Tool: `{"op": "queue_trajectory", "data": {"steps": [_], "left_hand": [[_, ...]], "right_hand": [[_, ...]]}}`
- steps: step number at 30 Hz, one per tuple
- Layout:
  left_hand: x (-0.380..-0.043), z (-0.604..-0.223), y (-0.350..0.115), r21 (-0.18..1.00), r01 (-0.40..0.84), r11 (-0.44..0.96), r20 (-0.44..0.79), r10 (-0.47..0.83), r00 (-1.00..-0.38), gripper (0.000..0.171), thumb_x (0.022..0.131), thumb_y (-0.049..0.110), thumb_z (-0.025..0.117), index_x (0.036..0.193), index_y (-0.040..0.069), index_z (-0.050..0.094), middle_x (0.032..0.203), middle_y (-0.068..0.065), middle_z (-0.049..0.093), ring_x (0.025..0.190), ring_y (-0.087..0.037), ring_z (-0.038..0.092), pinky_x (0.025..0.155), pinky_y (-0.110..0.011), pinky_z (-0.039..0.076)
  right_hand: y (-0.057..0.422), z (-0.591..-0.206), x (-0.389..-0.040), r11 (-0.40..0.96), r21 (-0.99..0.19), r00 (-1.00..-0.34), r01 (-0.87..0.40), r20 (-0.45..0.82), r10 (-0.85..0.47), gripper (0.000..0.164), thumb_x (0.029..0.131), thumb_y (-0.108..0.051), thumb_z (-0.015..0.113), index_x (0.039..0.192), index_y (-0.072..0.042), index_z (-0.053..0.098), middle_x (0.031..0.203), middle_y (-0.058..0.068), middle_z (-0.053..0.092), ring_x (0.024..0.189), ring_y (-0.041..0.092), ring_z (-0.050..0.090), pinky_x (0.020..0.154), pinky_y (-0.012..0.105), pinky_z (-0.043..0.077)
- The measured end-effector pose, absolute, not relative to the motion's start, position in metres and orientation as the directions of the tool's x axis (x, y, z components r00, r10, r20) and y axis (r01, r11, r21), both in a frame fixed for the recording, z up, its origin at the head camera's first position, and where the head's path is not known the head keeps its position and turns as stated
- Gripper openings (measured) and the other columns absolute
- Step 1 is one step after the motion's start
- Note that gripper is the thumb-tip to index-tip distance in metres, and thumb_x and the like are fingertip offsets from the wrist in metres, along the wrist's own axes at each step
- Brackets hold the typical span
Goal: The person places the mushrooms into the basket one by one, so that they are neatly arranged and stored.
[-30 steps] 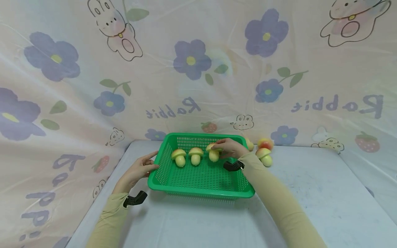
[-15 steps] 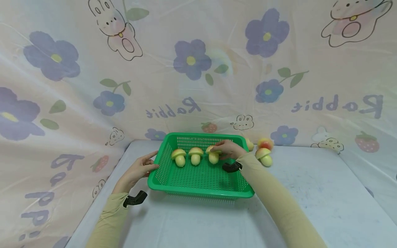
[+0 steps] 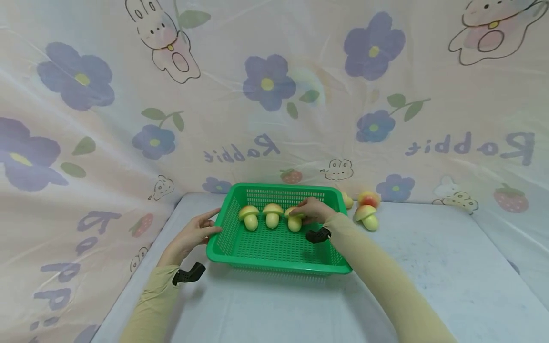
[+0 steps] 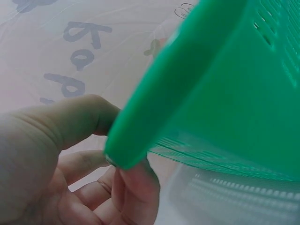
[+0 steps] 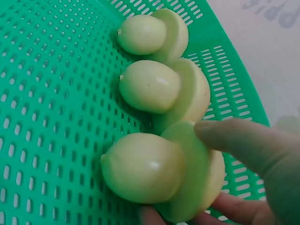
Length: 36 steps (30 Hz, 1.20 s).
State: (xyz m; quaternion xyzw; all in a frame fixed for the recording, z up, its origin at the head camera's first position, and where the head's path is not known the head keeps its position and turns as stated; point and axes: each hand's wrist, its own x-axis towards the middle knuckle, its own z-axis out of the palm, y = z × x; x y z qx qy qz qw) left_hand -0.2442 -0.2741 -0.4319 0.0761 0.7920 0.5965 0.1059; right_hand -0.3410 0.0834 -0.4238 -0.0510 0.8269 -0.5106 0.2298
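A green plastic basket (image 3: 279, 264) with slotted walls stands on the table. My left hand (image 3: 190, 237) grips its left rim, thumb on top and fingers curled beneath, as the left wrist view shows. Inside, three toy mushrooms lie in a row along the back wall, stems toward me: a left mushroom (image 3: 250, 219), a middle mushroom (image 3: 272, 216) and a right mushroom (image 5: 145, 166). My right hand (image 3: 315, 211) reaches in over the right side and holds the right mushroom by its cap, thumb on one side and fingers on the other. Its cap is partly hidden by the hand.
Right of the basket, another mushroom (image 3: 367, 218) lies on the white table (image 3: 433, 267). Behind it sits a red-and-yellow piece (image 3: 369, 199), and a pale yellow piece (image 3: 347, 200) is partly hidden by the basket's back right corner. A patterned cloth (image 3: 274, 119) hangs behind.
My right hand has moved slightly down and left with the right mushroom, which now lies lower and closer to the middle one. The left hand keeps its grip on the rim.
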Motion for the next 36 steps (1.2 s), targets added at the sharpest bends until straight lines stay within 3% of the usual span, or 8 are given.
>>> {"op": "queue_trajectory", "data": {"steps": [16,30,36], "left_hand": [[-0.245,-0.432,-0.273,0.955,-0.006,0.295,-0.081,0.245,-0.966,0.072,0.093,0.014,0.064,0.153,0.015,0.024,0.093,-0.012,0.055,0.070,-0.018,0.058,0.064,-0.033,0.052],[-0.244,-0.434,-0.274,0.957,-0.003,0.289,-0.079,0.250,-0.965,0.072,0.094,0.013,0.063,0.154,0.013,0.023,0.090,-0.010,0.054,0.067,-0.016,0.054,0.061,-0.030,0.050],[-0.244,-0.433,-0.273,0.961,0.000,0.276,-0.074,0.260,-0.963,0.072,0.094,0.012,0.063,0.154,0.013,0.022,0.092,-0.012,0.055,0.069,-0.015,0.056,0.062,-0.030,0.051]], "right_hand": [[0.084,-0.425,-0.341,0.442,-0.883,-0.898,0.161,-0.316,-0.305,0.049,0.090,-0.020,0.068,0.127,0.008,0.053,0.132,0.024,0.048,0.114,0.036,0.054,0.088,0.043,0.050],[0.088,-0.417,-0.338,0.450,-0.874,-0.890,0.183,-0.342,-0.302,0.061,0.090,-0.017,0.067,0.137,0.009,0.040,0.139,0.026,0.039,0.113,0.039,0.055,0.087,0.045,0.050],[0.092,-0.414,-0.336,0.470,-0.862,-0.897,0.192,-0.348,-0.273,0.057,0.089,-0.017,0.068,0.134,0.007,0.043,0.136,0.025,0.040,0.110,0.040,0.055,0.089,0.046,0.049]]}}
